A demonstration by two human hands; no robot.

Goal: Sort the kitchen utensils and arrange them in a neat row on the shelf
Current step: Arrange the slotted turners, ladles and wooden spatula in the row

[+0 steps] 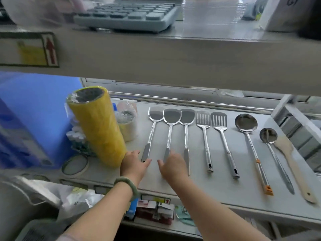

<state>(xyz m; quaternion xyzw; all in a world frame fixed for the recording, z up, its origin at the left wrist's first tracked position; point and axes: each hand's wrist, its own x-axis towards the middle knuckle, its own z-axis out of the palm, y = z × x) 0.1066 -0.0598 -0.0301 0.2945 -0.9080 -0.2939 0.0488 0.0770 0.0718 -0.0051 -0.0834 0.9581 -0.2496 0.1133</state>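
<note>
Nudging handle ends with loose, spread fingers that grip nothing, the left hand [134, 163] and right hand [171, 164] hover over the three solid turners [169, 129] lined up on the shelf [199, 185], where a careless brush could skew the row.

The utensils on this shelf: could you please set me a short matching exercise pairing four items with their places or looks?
Items:
1. wooden spatula
2. large ladle
3. slotted turners
4. yellow roll

Descriptions:
A. standing left of the row
B. orange handle end
C. far right of the row
D. a pair mid-row

Pairs: 1-C, 2-B, 3-D, 4-A
</note>
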